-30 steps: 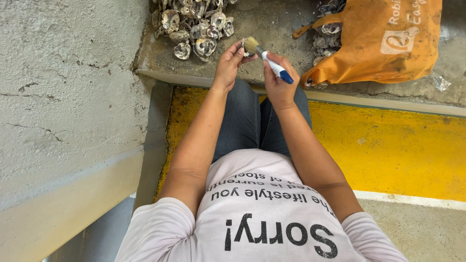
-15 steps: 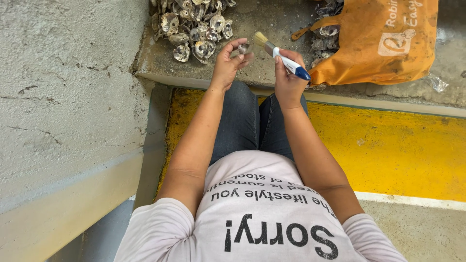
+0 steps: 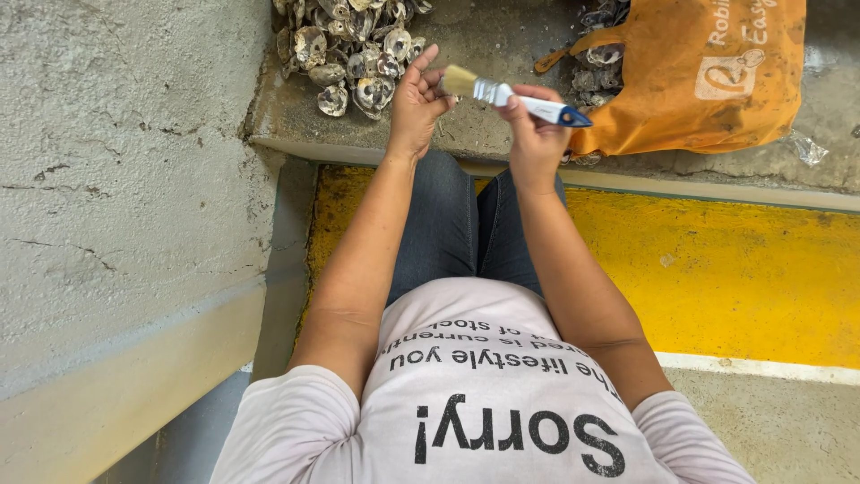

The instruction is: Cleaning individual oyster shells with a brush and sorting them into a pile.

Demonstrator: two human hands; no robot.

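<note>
My left hand (image 3: pixel 415 100) is raised over my knees, fingers curled around a small shell that they mostly hide. My right hand (image 3: pixel 534 133) grips a flat paintbrush (image 3: pixel 524 100) by its white handle with a blue tip. The pale bristles point left and touch the fingertips of my left hand. Both hands hover just in front of a concrete ledge (image 3: pixel 502 148).
A pile of several grey oyster shells (image 3: pixel 349 45) lies on the ledge beyond my left hand. An orange bag (image 3: pixel 708 85) holding more shells (image 3: pixel 598 47) sits to the right. Below is a yellow painted floor strip (image 3: pixel 743 269); a rough concrete wall (image 3: pixel 116 179) stands at the left.
The brush has swept across the shell in my left hand and its handle now lies flatter, pointing right. Both hands stay in about the same place.
</note>
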